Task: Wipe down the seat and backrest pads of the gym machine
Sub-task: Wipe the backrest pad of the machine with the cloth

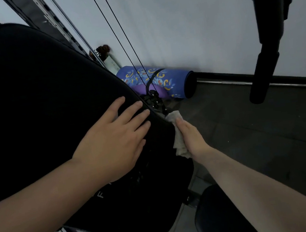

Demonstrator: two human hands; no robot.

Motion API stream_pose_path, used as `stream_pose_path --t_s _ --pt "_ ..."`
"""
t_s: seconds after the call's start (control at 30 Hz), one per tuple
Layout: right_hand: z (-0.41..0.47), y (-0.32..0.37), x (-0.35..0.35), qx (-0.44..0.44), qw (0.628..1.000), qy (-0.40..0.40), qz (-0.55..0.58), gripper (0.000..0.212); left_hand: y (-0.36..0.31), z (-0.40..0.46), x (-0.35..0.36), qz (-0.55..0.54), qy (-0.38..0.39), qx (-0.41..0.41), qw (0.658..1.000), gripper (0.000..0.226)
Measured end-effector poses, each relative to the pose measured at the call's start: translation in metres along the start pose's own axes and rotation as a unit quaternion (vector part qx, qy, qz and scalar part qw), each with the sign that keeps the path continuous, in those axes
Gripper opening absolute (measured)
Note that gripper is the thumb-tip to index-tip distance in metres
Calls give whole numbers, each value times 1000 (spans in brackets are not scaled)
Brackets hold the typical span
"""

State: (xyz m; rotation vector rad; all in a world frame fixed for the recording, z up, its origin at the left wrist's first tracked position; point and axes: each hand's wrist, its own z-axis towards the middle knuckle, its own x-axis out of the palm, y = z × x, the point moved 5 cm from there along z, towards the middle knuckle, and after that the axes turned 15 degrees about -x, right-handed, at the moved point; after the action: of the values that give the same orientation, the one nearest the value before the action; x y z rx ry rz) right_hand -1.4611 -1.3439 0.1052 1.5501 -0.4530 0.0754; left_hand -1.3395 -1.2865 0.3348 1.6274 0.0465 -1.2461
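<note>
**Cloth on the backrest's side edge**

Cloth at frame centre, gripped by right hand, pressed against right edge of backrest pad. Left hand flat, fingers straight, bracing pad face, holding nothing. Seat pad at lower right, untouched for now. Judged partway: wet streaks near lettering on backrest, seat probably left to do. Rolled yoga mat beyond, against wall.

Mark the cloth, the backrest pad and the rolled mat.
cloth (179, 143): head view, pale fold beside the right hand.
backrest pad (39, 101): head view, bare black face.
rolled mat (171, 80): head view, blue patterned side.
</note>
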Motion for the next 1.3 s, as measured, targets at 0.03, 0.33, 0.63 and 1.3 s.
stream_pose_path --t_s 0.03,0.33,0.63,1.3 --pt "-7 -7 -2 10 1000 -15 -13 37 0 0 -1 -1 1 -1 1000 44" --pt "-23 64 28 -100 989 -86 -70 30 18 -20 -32 -107 -33 -41 993 40" --pt "-61 198 117 -472 867 94 -128 46 92 -78 -76 -30 -146 -191 970 46" --pt "-104 162 144 -761 372 329 -419 56 112 -101 -70 -21 -221 -327 919 49"
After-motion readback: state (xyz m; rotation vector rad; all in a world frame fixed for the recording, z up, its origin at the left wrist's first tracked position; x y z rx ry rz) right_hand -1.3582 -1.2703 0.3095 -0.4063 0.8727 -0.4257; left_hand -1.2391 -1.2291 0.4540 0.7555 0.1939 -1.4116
